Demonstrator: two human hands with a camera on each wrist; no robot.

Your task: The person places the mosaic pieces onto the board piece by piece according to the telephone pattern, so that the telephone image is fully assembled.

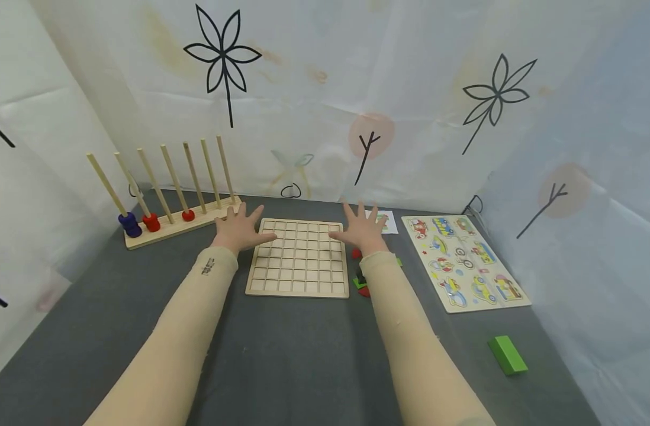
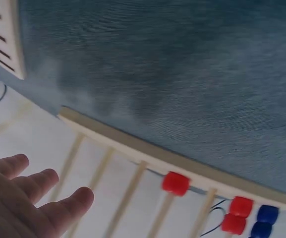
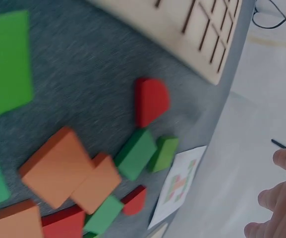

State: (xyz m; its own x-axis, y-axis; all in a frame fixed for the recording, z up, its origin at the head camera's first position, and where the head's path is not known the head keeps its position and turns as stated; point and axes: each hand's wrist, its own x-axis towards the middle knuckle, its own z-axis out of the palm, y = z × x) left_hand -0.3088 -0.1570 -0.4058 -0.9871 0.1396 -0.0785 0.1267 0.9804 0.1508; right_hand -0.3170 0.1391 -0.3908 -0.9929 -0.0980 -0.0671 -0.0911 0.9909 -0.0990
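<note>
Hands: two, the left hand point(image 1: 237, 229) and the right hand point(image 1: 364, 231), both with fingers fanned wide and gripping nothing; whether either touches the surface below, I cannot tell.
Wooden grid board: one point(image 1: 298, 258), between the hands on the grey tabletop point(image 1: 282, 355), at 4 o'clock from the left fingers and 8 o'clock from the right; in the head view each thumb crosses an upper corner of it.
Peg rack: one point(image 1: 202, 220), at 10 o'clock from the board, just beside the left hand; seven pegs point(image 1: 149, 177).
Beads: on its far-left peg, two blue beads point(image 2: 267, 214) seen; on the next, two red point(image 2: 241, 206); on the fourth, one red point(image 2: 175, 183).
Loose blocks: under the right forearm, at 3 to 4 o'clock; three orange blocks point(image 3: 57, 166), three red blocks point(image 3: 151, 101) and at least five green.
Printed card: one point(image 1: 391, 222), at 2 o'clock, behind the right hand.
Vehicle puzzle board: one point(image 1: 466, 278), at 3 o'clock.
Green rectangular block: one point(image 1: 508, 355), at 4 o'clock, well apart.
</note>
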